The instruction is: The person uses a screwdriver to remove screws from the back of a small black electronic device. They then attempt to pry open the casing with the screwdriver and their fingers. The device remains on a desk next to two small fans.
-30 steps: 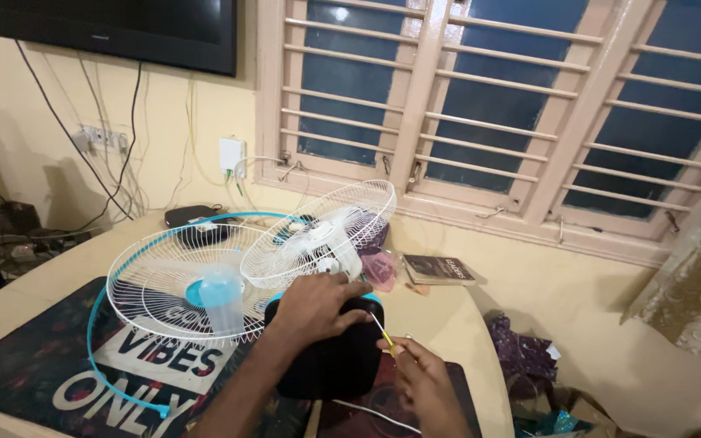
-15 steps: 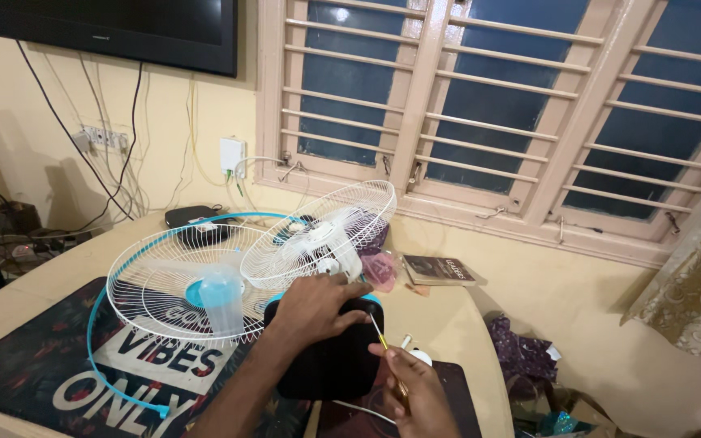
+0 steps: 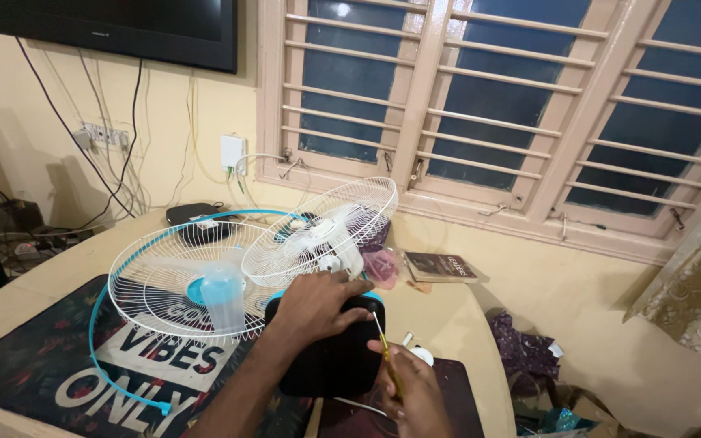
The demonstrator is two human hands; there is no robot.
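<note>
A dismantled table fan lies on the table. My left hand (image 3: 311,305) presses flat on the fan's black base (image 3: 336,357). My right hand (image 3: 409,391) grips a thin screwdriver (image 3: 384,352) with a yellow handle, its tip pointing up at the right edge of the base. The white rear grille with the motor (image 3: 328,230) stands tilted behind my left hand. The front grille with a blue rim (image 3: 174,282) lies to the left, a translucent blue hub cap (image 3: 222,295) at its middle.
A dark printed mat (image 3: 50,367) covers the table's near left. A dark book (image 3: 441,266) and a pink bag (image 3: 383,264) lie near the window wall. A black box (image 3: 196,214) sits at the back. A television (image 3: 123,27) hangs above, cables trailing. Cloth and bags (image 3: 529,357) lie on the floor right.
My right hand has shifted slightly lower and left, bringing the screwdriver closer to the base's right edge. My left hand stays on the base.
</note>
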